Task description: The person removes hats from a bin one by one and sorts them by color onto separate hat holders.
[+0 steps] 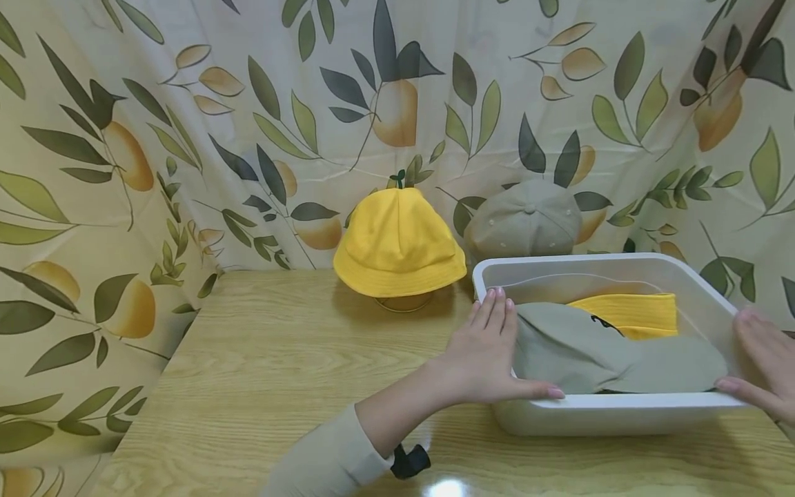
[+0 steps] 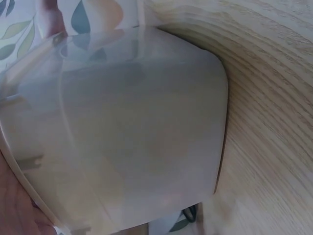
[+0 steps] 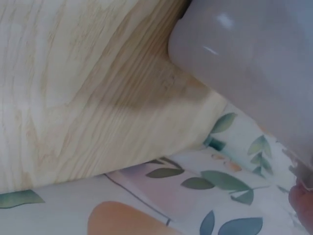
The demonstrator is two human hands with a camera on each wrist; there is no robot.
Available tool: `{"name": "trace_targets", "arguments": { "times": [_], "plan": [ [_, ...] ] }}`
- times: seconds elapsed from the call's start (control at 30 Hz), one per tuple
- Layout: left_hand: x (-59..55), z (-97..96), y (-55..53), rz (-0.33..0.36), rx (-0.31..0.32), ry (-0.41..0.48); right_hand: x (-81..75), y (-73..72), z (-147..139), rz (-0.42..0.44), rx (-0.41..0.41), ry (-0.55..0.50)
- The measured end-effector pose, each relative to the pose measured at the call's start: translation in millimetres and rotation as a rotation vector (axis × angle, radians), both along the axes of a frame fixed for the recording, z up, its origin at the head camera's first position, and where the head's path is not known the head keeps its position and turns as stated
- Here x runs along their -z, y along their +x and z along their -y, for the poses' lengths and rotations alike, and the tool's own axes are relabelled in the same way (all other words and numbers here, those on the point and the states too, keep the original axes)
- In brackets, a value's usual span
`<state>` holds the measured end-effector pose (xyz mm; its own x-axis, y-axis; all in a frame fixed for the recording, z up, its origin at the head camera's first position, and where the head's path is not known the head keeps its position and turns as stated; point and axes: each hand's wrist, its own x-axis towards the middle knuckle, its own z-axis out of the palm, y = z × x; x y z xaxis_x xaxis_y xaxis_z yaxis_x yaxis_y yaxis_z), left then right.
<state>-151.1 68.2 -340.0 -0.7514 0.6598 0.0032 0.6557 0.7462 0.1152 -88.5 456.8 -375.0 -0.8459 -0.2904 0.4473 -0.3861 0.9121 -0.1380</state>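
A white plastic bin (image 1: 596, 417) stands at the right of the wooden table. In it lie a grey-green cap (image 1: 571, 345) and, behind that, a yellow fabric piece (image 1: 649, 314), mostly covered. My left hand (image 1: 481, 352) rests on the bin's left rim with straight fingers, its thumb along the front rim. At the front right corner is my right hand (image 1: 767, 366), thumb on the rim and fingers extended along the right side, partly out of frame. The left wrist view shows the bin's outer wall (image 2: 142, 132) close up.
Left of the bin, a yellow bucket hat (image 1: 400, 245) with a green sprout sits on a small stand. Behind the bin is a grey cap (image 1: 528, 221). A leaf-patterned curtain (image 1: 248, 138) borders the table (image 1: 267, 359) at the back and left.
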Motion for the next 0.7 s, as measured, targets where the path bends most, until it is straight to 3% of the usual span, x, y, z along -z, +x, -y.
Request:
{"name": "trace_targets", "arguments": {
  "times": [0.23,0.43,0.7],
  "plan": [
    [2.0,12.2,0.1,-0.021,0.010,-0.004,-2.9,-2.0,8.6,0.024,0.023,0.116],
    [1.1,23.7,1.1,-0.018,0.027,0.018,-6.5,-3.1,19.0,0.019,-0.016,0.141],
    [-1.1,47.3,1.5,-0.011,0.074,0.052,-16.5,1.9,44.7,0.143,0.059,0.203]
  ]
}}
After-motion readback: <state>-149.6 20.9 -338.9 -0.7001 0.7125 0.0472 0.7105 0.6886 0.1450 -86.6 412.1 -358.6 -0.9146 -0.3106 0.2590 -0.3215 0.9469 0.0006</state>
